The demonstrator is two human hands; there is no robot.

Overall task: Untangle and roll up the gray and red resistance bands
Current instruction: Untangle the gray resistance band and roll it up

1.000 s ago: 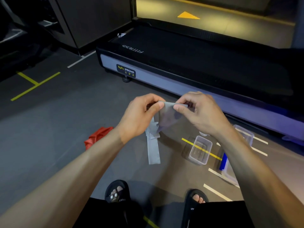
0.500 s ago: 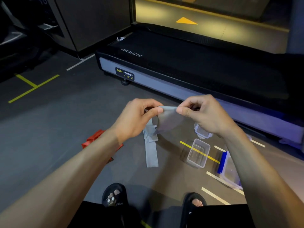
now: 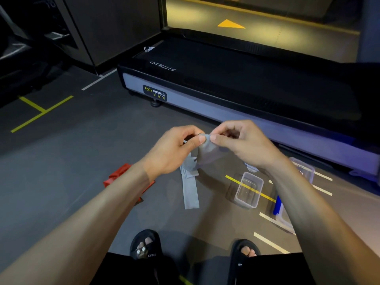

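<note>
The gray resistance band (image 3: 190,190) hangs from both hands down to the floor, knotted partway along its length. My left hand (image 3: 174,149) pinches its top edge between thumb and forefinger. My right hand (image 3: 240,140) pinches the same edge right beside it, thumbs almost touching. Below the pinch the band bulges into a loose fold. The red resistance band (image 3: 117,177) lies bunched on the floor to the left, partly hidden behind my left forearm.
A treadmill (image 3: 236,93) runs across the floor just beyond my hands. Clear plastic containers (image 3: 248,190) sit on the floor at the right, one with a blue lid (image 3: 277,206). My sandalled feet (image 3: 146,243) are at the bottom.
My hands have drawn together, so the stretch of gray band between them has closed from a flat span into a bunched fold. The camera view has shifted slightly.
</note>
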